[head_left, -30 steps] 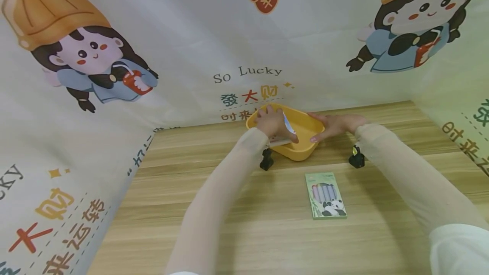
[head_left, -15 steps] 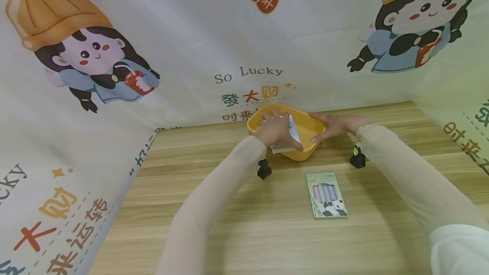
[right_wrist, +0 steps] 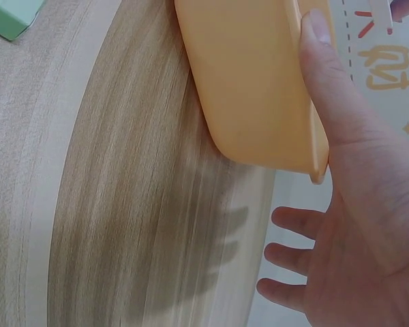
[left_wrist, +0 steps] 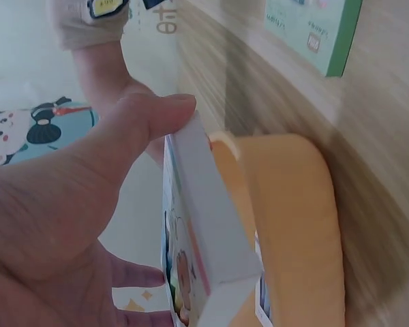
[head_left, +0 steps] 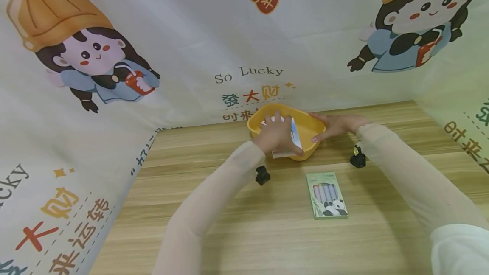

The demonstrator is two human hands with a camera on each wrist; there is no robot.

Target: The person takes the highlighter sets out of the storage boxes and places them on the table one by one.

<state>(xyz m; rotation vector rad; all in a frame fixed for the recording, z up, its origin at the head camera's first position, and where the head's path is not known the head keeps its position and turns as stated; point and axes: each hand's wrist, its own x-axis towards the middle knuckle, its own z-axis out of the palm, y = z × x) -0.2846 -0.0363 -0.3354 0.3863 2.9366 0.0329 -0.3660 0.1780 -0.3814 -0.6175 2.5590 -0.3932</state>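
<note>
My left hand (head_left: 276, 134) holds a thin white box (left_wrist: 215, 225) with a printed face over the front left of a yellow plastic bin (head_left: 307, 127). In the left wrist view the thumb presses one end of the box, and fingertips touch its printed side. The box stands tilted; its contents cannot be told. My right hand (head_left: 338, 123) grips the right end of the bin, thumb over the rim (right_wrist: 301, 41), several fingers (right_wrist: 286, 255) spread free beyond it. The index finger is hidden. Inside the bin, a strip of another printed item (left_wrist: 262, 296) shows beside the held box.
A flat green box (head_left: 326, 195) with pictured pens and pandas lies on the wooden table (head_left: 267, 232) in front of the bin. A printed cloth (head_left: 183, 54) hangs close behind the bin. Small black wrist units (head_left: 262, 175) hang below both wrists.
My left hand has raised the white box slightly toward me and to the right, so that it now overlaps the bin's front rim. The right hand and bin look unmoved.
</note>
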